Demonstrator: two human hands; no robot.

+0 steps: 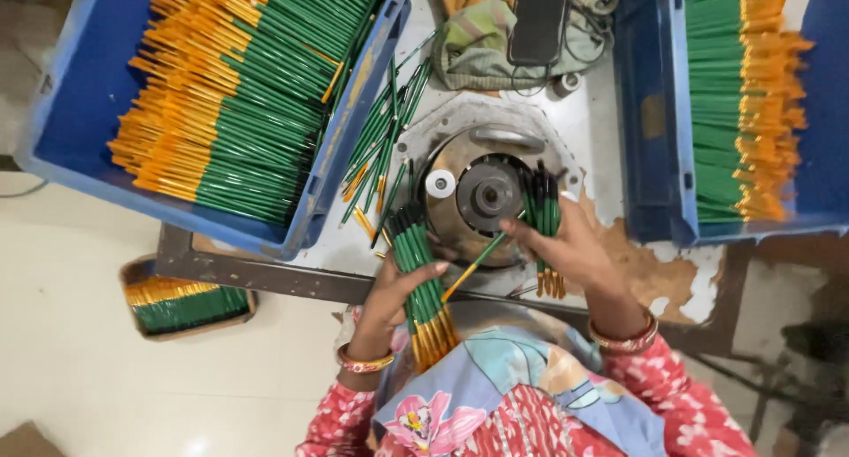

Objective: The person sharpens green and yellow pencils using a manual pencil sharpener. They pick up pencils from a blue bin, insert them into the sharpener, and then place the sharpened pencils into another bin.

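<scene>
Pen bundle [423,280] | gripped in left hand [389,298] fingers | upright

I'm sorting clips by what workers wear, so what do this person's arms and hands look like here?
Both hands are bare, with no gloves. The left hand has a gold and red bangle at the wrist; the right hand has similar stacked bangles. Both arms wear pinkish-red sleeves with a small white print.

Two upright bundles of green, orange-ended brushes [423,276] [544,223] beside the round metal machine.
</scene>
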